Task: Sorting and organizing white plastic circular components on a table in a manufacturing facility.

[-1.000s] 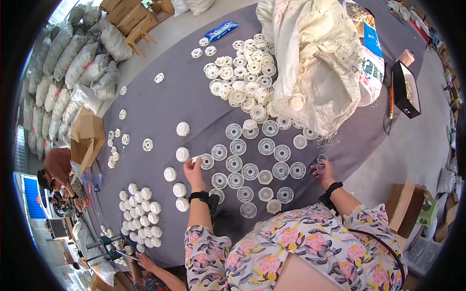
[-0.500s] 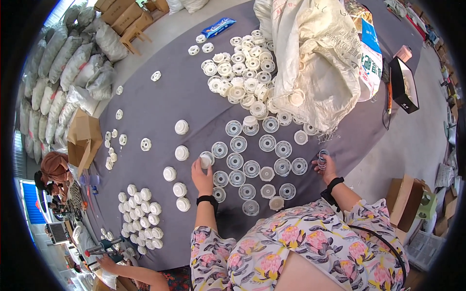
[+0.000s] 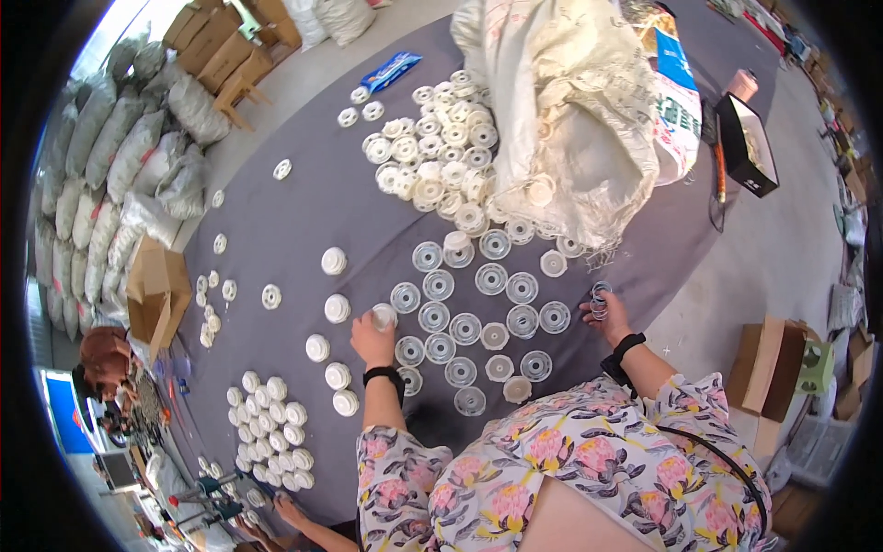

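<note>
My left hand (image 3: pixel 372 344) is closed round the edge of a white round plastic part (image 3: pixel 384 316), at the left of the clear discs. Out to the right, my right hand (image 3: pixel 611 320) holds several thin rings (image 3: pixel 600 296) between its fingers. Between my hands lie many clear plastic discs with grey hubs (image 3: pixel 465 328), spread flat on the dark grey cloth. A few opaque white discs (image 3: pixel 499 368) lie among them. Left of my left hand, several thicker white round parts (image 3: pixel 337 307) stand in a loose column.
A large pale woven sack (image 3: pixel 589 138) lies open at the back, beside a heap of white parts (image 3: pixel 441 156). White caps (image 3: pixel 269 425) are grouped at near left. A blue packet (image 3: pixel 392 71) and a black box (image 3: pixel 746 144) lie farther off. At lower left, another person's arm (image 3: pixel 308 529) reaches in.
The whole view has shifted slightly. My left hand still holds the white part and my right hand the rings. The other person's hand at lower left has moved right.
</note>
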Demonstrator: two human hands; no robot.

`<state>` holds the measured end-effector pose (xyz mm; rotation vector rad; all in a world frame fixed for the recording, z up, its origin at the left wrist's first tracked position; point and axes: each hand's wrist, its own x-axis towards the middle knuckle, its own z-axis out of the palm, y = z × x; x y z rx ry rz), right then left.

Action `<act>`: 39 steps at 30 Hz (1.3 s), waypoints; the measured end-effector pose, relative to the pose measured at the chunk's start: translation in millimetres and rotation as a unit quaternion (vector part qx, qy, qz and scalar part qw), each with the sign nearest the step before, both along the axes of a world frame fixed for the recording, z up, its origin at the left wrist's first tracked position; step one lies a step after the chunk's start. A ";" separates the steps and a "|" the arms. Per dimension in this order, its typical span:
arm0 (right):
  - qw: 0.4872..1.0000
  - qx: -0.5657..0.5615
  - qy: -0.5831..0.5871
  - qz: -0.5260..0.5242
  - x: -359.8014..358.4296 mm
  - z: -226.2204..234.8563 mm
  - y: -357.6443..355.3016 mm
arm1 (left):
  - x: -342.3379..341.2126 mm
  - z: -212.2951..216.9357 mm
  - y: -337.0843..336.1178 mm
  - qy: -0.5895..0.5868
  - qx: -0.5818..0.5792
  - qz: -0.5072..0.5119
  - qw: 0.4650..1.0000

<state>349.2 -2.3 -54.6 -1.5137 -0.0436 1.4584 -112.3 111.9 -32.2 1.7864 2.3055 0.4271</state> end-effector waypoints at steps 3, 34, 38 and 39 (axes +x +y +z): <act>0.987 -0.006 -0.147 0.058 5.4 0.1 -0.7 | 8.1 5.7 -11.3 0.002 0.074 -0.002 0.997; 0.677 0.115 -0.707 0.167 39.0 -24.1 18.1 | 129.0 15.1 35.9 -0.596 0.008 0.127 0.793; 0.682 0.116 -0.702 0.169 38.5 -23.9 17.3 | 114.4 8.8 36.4 -0.572 -0.016 0.162 0.804; 0.681 0.113 -0.703 0.170 38.3 -23.7 17.2 | 114.1 7.4 37.7 -0.570 -0.038 0.164 0.804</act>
